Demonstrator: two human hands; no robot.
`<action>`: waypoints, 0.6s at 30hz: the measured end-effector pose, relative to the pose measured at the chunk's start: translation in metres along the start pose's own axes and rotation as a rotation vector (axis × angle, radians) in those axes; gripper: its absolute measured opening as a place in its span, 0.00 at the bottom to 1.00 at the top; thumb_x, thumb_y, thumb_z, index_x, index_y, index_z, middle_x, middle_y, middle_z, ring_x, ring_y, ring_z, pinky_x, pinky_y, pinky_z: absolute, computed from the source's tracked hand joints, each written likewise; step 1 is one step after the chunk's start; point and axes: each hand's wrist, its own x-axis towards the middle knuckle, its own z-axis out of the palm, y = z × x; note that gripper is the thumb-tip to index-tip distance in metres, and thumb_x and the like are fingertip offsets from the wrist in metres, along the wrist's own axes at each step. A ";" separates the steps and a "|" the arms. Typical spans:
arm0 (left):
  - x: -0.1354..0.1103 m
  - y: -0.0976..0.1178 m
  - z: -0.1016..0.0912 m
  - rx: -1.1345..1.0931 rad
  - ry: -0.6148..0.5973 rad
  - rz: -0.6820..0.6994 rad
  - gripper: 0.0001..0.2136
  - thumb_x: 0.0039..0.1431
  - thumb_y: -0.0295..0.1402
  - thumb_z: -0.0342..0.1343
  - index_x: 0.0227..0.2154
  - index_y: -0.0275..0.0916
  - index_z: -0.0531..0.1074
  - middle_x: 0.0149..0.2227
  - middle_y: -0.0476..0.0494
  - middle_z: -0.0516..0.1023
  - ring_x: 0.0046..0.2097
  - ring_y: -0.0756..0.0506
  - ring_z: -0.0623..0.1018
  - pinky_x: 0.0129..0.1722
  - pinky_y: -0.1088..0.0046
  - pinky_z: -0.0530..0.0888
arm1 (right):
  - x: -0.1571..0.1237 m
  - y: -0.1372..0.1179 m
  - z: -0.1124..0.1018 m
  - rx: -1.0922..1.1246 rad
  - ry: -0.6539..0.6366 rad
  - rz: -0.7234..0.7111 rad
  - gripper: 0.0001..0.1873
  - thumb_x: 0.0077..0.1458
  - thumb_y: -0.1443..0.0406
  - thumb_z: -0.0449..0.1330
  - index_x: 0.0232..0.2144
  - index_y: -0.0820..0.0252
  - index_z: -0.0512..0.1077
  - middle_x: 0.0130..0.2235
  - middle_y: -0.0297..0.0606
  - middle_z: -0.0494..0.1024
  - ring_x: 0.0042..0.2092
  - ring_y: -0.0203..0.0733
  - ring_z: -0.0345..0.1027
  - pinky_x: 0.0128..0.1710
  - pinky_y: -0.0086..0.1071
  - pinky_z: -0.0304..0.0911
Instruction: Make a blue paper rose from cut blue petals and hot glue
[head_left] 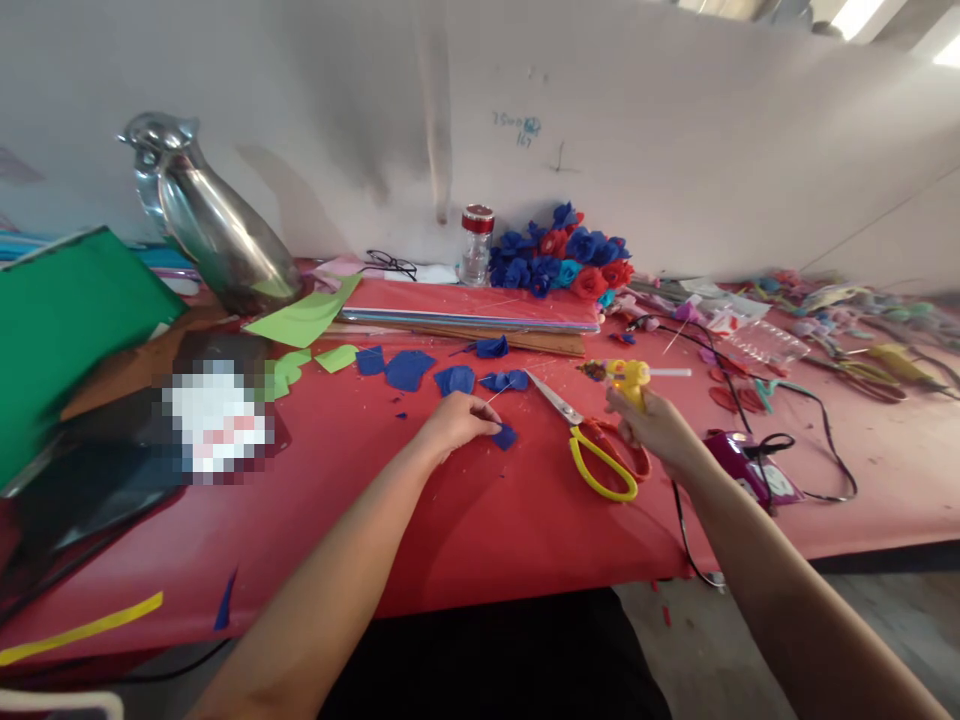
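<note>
A small blue piece (505, 436) is pinched at the fingertips of the left hand (463, 420), just above or against the red worktop (442, 540); which of the two cannot be told! Over to the right, a yellow glue gun (630, 378) is gripped firmly in the right hand (654, 428), its nozzle pointed left, a white stick jutting out to the right. Between the hands, scissors (574, 440) are laid open-handled, blades aimed far and left. On the far side of the left hand, a row of blue petals (409, 370) is spread out. Farther back, red and blue flowers (555, 255) are heaped by a red-lidded jar (477, 245), and to the right a purple box (750, 468) is seen, with a black cable (829, 495) beside it.
</note>
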 end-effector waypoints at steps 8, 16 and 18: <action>-0.001 0.001 -0.001 -0.049 0.009 -0.014 0.02 0.41 0.25 0.59 0.18 0.36 0.74 0.22 0.48 0.75 0.29 0.48 0.73 0.35 0.71 0.67 | 0.053 0.009 -0.018 0.481 0.096 0.331 0.14 0.54 0.54 0.57 0.25 0.58 0.65 0.23 0.34 0.70 0.19 0.29 0.59 0.17 0.22 0.59; 0.001 0.002 -0.003 -0.010 0.028 0.047 0.01 0.42 0.27 0.58 0.20 0.36 0.74 0.22 0.49 0.74 0.28 0.49 0.72 0.34 0.72 0.67 | 0.035 0.019 -0.037 -0.134 0.345 0.139 0.09 0.43 0.61 0.63 0.28 0.60 0.71 0.36 0.43 0.74 0.44 0.49 0.66 0.40 0.38 0.62; 0.002 0.002 -0.005 0.011 0.040 0.079 0.01 0.43 0.28 0.57 0.21 0.37 0.74 0.23 0.48 0.75 0.29 0.48 0.72 0.34 0.71 0.67 | 0.023 0.008 -0.030 -0.404 0.427 -0.033 0.10 0.44 0.61 0.61 0.31 0.57 0.74 0.41 0.44 0.75 0.48 0.52 0.64 0.46 0.43 0.59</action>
